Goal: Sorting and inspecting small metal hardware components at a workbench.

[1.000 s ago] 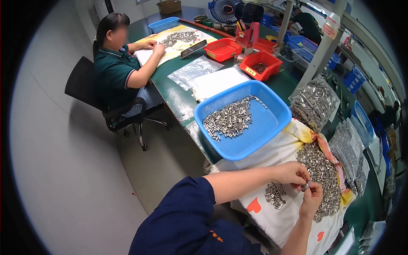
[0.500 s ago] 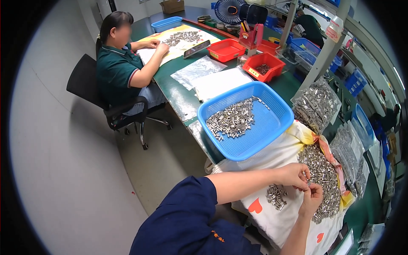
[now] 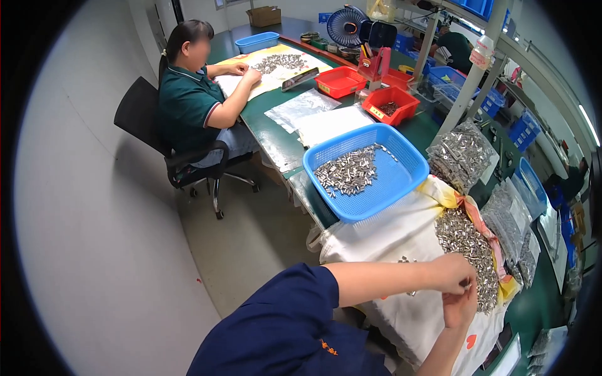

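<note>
My left hand [image 3: 453,273] and my right hand [image 3: 461,307] meet over a white cloth [image 3: 401,232] on the green bench, fingertips pinched together on a small metal part [image 3: 465,286]. Just beyond the hands lies a heap of small silvery metal parts [image 3: 467,247] on the cloth. A few loose parts lie under my left forearm. Farther left stands a blue plastic basket [image 3: 401,182] holding a pile of the same silvery parts [image 3: 348,172].
A co-worker in a green shirt [image 3: 188,106] sits on a black chair, hands on parts spread over paper [image 3: 276,62]. Red bins [image 3: 392,103], a small fan [image 3: 347,25], clear bags of parts [image 3: 461,153] and blue crates crowd the bench. Grey floor lies to the left.
The view has swung slightly, so the bench and basket sit a little differently in frame. My hands stay together at the heap, fingers working the small part.
</note>
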{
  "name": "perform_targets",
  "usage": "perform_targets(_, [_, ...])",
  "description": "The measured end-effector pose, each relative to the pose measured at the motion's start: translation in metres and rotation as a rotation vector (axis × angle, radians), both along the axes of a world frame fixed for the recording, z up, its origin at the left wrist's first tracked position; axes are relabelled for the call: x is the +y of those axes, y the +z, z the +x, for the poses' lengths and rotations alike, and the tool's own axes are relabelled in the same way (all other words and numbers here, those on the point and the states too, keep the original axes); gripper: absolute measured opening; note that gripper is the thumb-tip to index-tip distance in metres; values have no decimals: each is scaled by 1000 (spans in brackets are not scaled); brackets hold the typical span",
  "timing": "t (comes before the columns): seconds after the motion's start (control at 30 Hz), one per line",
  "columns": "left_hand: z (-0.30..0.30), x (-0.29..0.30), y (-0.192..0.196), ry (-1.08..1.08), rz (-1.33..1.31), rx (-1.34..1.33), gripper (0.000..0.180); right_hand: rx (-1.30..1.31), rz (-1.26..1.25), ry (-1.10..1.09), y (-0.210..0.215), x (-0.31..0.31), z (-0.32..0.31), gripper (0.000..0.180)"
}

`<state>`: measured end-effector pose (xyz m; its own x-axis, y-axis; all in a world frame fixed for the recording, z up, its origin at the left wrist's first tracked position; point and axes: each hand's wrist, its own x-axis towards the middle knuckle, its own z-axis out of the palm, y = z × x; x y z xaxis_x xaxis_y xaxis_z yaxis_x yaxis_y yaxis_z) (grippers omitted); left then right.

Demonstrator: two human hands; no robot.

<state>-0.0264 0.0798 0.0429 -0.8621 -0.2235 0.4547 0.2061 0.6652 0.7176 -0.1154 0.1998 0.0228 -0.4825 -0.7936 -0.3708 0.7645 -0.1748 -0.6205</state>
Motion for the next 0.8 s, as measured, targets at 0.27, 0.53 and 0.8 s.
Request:
perform_targets(0.27, [-43, 69, 4, 45, -573, 21, 9, -290, -432, -14, -4, 45, 2, 32])
perform_targets(0.53, [-28, 50, 28, -151, -479, -125, 14, -218, -53, -210, 3, 56, 9, 23])
perform_targets(0.8, [-15, 64, 35, -145, -166, -207, 16, -109, -74, -217, -2, 81, 16, 18])
